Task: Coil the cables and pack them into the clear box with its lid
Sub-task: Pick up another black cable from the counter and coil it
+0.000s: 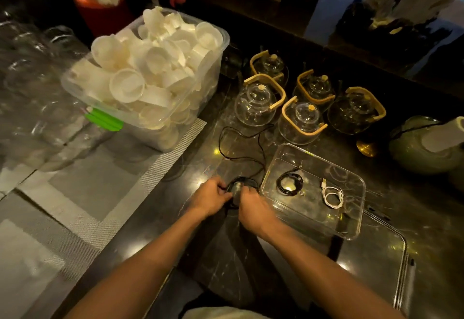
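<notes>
At nine o'clock on the dark marble tabletop [251, 256] lie grey woven placemats [82, 193], with blurred clear glassware [30, 87] standing beyond them. Toward eleven o'clock sits a large clear tub [200, 97] heaped with small white cups [150, 62]; green clip on its near corner.

Centre, near six o'clock: left hand [209, 197] and right hand [254, 207] close together, fingers curled, both pinching a partly wound black cable [242, 183]. Loose tail of that cable runs away toward twelve o'clock in wide loops across the tabletop, reaching almost to the glass teapots [301, 107]. Five teapots with pale wooden handles stand grouped at about one o'clock.

Just right of the hands, at three o'clock: clear box [356, 208], open, resting on the tabletop. Inside it, a small coiled black cable [289, 183] at the left end and a coiled white cable [332, 196] to its right, the two apart. Clear lid [399, 268] lies flat at four o'clock, partly under the box's near edge.

Far right, two o'clock: green ceramic pot [416, 148], a brass-coloured object just beside it.
</notes>
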